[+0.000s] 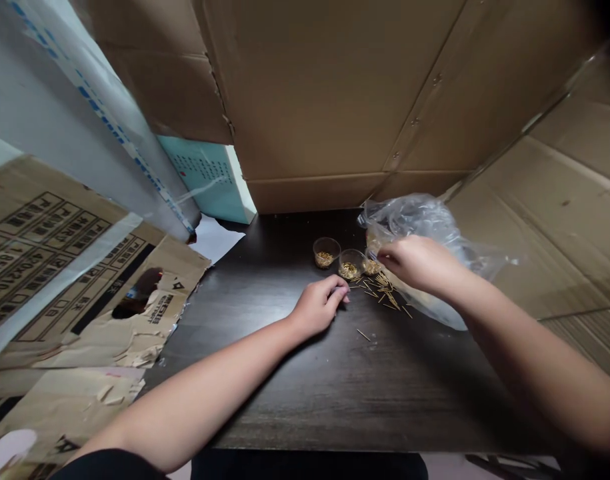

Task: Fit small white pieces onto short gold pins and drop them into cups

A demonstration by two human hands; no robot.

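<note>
We log the left hand (317,307) lying curled on the dark table (385,393), its fingertips just beside a loose scatter of thin brass pins (382,290); one stray pin (363,335) lies apart, nearer us and to that hand's right. The right hand (419,263) is well apart from the left, raised over the scatter. Whether it pinches anything we cannot tell. Just ahead of the left hand stand two clear cups (335,257) holding pins, the nearer right fingertips close by. Behind the right hand bulges a crumpled plastic bag (425,223); farther off rises a cardboard wall (325,87). Risks, in our judgement: a knock from either hand could tip the cups, and thin pins could roll away or off the table.
</note>
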